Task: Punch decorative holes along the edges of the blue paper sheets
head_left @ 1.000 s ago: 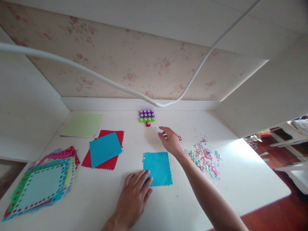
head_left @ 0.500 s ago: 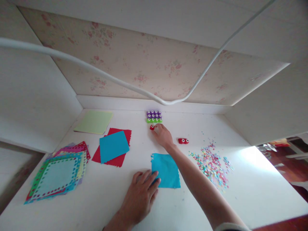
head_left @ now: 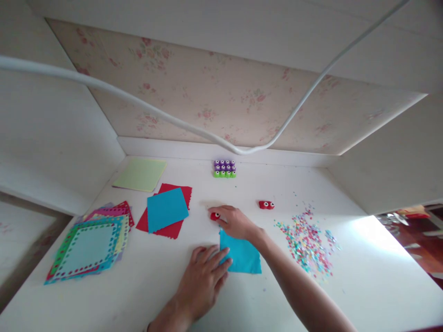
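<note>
My right hand (head_left: 235, 221) grips a small red craft paper punch (head_left: 215, 216) between thumb and fingers, just beyond the top left corner of a blue square of paper (head_left: 244, 258). Small notches mark the paper's edges. My left hand (head_left: 204, 276) lies flat with its fingers stretched out, their tips on the paper's left edge. To the right of my right hand, two more red punches (head_left: 266, 204) sit side by side. Farther back stand rows of purple punches (head_left: 224, 165) and green punches (head_left: 224, 174).
Confetti bits (head_left: 308, 242) lie scattered at the right. At the left are a stack of punched coloured sheets (head_left: 86, 249), a blue sheet (head_left: 168, 210) on red paper (head_left: 176, 230), and pale green sheets (head_left: 140, 175). A white cable (head_left: 166, 119) hangs across the upper view.
My right hand has drawn the red punch away from the green row, down to the blue paper's top left corner. My left hand has stayed on the paper.
</note>
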{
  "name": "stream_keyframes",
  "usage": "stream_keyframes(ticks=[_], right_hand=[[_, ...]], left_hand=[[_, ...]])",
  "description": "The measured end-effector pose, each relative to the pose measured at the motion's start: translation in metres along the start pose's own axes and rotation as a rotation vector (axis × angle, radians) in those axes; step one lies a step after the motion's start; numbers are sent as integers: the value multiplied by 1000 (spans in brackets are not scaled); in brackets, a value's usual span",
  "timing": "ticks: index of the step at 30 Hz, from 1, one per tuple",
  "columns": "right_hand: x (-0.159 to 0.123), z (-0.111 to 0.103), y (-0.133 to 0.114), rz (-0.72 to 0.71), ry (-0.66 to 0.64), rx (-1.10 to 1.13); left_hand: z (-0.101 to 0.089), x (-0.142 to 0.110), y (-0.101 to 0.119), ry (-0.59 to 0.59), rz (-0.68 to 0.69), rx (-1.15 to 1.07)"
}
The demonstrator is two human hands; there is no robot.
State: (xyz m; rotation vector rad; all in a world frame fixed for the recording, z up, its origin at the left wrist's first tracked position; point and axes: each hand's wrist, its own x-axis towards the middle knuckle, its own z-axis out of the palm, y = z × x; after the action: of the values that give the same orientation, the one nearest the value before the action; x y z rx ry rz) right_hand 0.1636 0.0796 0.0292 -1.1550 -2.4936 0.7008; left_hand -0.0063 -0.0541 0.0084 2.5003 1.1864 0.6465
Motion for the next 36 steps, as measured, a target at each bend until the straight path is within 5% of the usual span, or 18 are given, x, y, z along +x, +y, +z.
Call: stream_keyframes(ticks=[3, 7, 12, 17, 29, 36], right_hand=[[-33, 1, -6, 31, 101, -27], [-82, 4, 3, 351, 347, -190], [-128, 18, 19, 442, 316, -238], [-133, 18, 19, 513, 324, -93], [-130, 3, 19, 596, 415, 73], [-132, -4, -2, 802, 510, 619]], left_hand=[[0, 2, -5, 83, -89, -98], [-4, 15, -24, 181, -237, -78], [-4, 48, -45, 155, -275, 33], [0, 64, -51, 92, -246, 7], [-5, 33, -35, 220, -279, -230], [-4, 31, -39, 165, -284, -250]])
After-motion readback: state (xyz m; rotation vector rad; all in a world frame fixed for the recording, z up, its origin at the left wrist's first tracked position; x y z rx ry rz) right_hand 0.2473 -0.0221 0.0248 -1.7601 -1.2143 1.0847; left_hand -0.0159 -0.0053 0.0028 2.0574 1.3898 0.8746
